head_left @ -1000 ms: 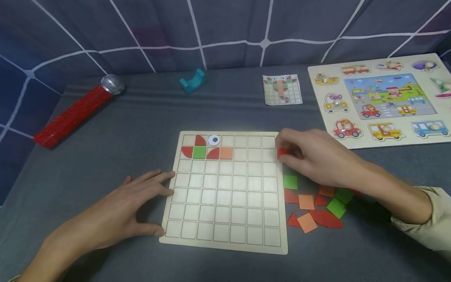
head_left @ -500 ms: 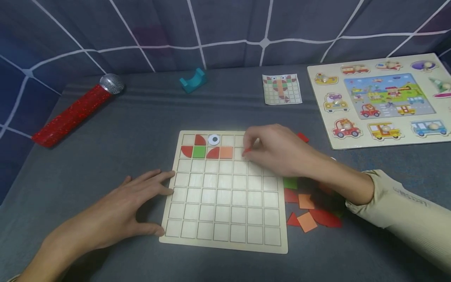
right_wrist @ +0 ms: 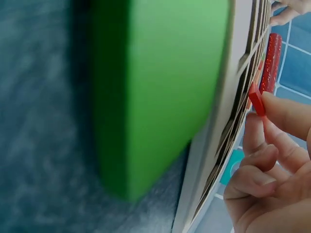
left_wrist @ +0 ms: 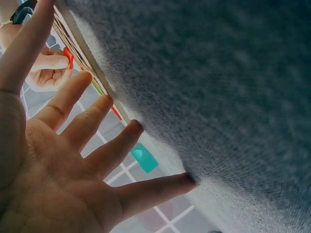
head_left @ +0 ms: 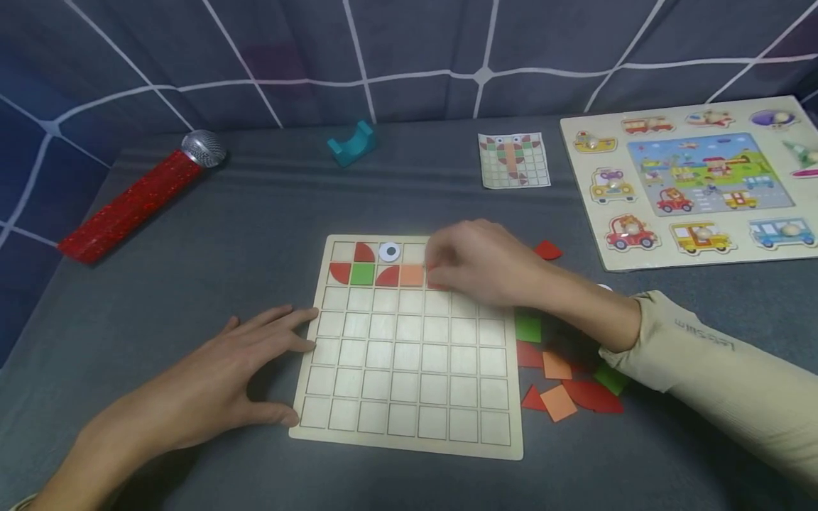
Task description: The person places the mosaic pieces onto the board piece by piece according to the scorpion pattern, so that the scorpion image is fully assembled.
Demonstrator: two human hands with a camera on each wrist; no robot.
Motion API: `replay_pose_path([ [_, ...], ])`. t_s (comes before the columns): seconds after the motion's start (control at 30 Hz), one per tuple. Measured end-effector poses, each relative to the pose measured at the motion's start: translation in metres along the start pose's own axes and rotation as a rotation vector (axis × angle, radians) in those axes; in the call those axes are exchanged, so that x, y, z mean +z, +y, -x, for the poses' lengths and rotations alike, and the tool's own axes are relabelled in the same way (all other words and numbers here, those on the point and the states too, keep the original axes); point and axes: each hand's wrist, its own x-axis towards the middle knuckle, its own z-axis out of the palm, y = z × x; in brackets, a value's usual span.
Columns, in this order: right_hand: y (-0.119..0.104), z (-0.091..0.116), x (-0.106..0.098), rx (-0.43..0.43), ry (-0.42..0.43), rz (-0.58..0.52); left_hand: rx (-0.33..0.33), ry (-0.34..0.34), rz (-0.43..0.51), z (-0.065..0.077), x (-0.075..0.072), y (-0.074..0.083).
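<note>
A pale wooden grid board point(head_left: 409, 362) lies flat on the table. In its two top rows sit red quarter-circle pieces point(head_left: 340, 272), a green square point(head_left: 362, 274), an orange square point(head_left: 412, 275) and a white eye disc point(head_left: 389, 252). My right hand point(head_left: 479, 261) pinches a small red piece point(right_wrist: 256, 99) between thumb and finger, over the second row just right of the orange square. Most of that piece is hidden by the hand in the head view. With fingers spread, my left hand point(head_left: 249, 372) touches the board's left edge.
Loose red, green and orange pieces point(head_left: 557, 403) lie right of the board, partly under the right forearm. A printed pattern card point(head_left: 514, 161), a teal holder point(head_left: 353, 145), a red microphone point(head_left: 137, 202) and a vehicle knob puzzle point(head_left: 709, 234) stand around the back.
My right hand has moved left from the board's right edge, carrying the red piece to beside the orange square. The left hand has stayed where it was.
</note>
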Motion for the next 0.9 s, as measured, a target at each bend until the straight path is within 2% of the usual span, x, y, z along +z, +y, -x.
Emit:
replay_pose_path([
  [0.3,-0.0025,-0.0003,0.0013,0.018,-0.029,0.052,0.003,0.006,-0.003,-0.0003,0.0003,-0.0011],
  [0.9,-0.0043,0.0044,0.0002,-0.006,-0.066,0.126,-0.002,0.004,0.004,-0.0006,0.0004,-0.0011],
])
